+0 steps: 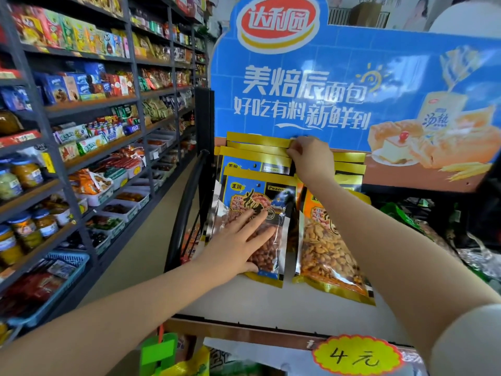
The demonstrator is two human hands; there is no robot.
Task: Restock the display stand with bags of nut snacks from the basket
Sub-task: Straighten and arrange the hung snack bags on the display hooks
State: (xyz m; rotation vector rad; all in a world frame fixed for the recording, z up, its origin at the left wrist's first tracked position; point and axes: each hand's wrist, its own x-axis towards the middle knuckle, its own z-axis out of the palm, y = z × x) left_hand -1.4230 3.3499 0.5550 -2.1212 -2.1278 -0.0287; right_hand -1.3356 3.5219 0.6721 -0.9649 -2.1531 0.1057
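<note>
A row of blue-and-yellow peanut bags [260, 191] leans upright on the white shelf [260, 302] of the display stand. My left hand [238, 245] lies flat, fingers spread, on the clear window of the front bag. My right hand [311, 156] pinches the yellow top edge of a rear bag [257, 141] in that row. To the right stands a second row of orange-labelled nut bags [328, 240], partly hidden by my right forearm. The basket is not clearly in view.
A blue bread advertising board [339, 85] rises behind the stand. Shelves of snacks and jars [81, 131] run along the left of the aisle. A yellow price tag [355, 356] hangs on the shelf's front edge. A black frame [189, 207] flanks the stand's left.
</note>
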